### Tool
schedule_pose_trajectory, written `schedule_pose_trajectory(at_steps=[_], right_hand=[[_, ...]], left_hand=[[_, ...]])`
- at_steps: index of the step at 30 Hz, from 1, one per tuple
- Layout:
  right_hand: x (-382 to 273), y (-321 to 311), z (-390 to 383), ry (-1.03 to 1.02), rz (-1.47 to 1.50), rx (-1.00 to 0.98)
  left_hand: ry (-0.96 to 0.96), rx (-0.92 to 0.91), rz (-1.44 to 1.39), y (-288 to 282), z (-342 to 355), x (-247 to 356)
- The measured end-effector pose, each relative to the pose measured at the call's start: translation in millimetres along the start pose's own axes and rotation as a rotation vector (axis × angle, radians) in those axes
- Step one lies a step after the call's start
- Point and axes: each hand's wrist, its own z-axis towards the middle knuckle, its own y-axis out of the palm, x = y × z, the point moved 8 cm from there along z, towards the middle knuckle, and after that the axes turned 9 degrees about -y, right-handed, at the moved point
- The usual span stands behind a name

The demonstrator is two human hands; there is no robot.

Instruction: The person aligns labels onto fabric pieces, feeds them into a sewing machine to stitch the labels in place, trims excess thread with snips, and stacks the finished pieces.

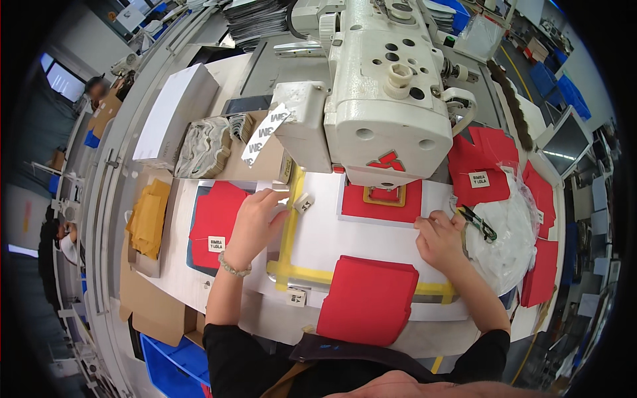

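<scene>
My left grip (260,215) is loose, with the thumb and fingers apart and nothing between them. A small white label (304,203) lies near its fingertips, just past a strip of yellow tape (287,244). My right grip (439,239) is bent down by the right corner of a flat red piece (391,211), and I cannot tell if it pinches anything. That red piece lies under the big white sewing machine (391,142), with a yellow frame (367,197) on top of it. A white sheet (325,242) is spread in front of me. A pile of red pieces (366,302) sits close to my tummy. More red cloth (213,211) is on the desk (178,282) behind my left grip. Green snips (479,223) lie to the right of my right grip, by a clear plastic bag (501,255).
</scene>
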Motion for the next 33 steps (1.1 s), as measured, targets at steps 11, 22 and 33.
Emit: schedule_pose_trajectory(at_steps=[11, 22, 33], right_hand=[[-24.3, -17.2, 21.4, -0.049, 0.03, -0.089], [-49.0, -1.4, 43.7, 0.326, 1.096, -0.075], [-39.8, 16.7, 27.5, 0.507, 1.532, -0.084]], left_hand=[[0.022, -0.051, -0.192, 31.6, 15.7, 16.2], [0.081, -0.542, -0.67, 54.5, -11.8, 112.8], [0.03, -0.536, -0.817, 73.2, -3.6, 123.2]])
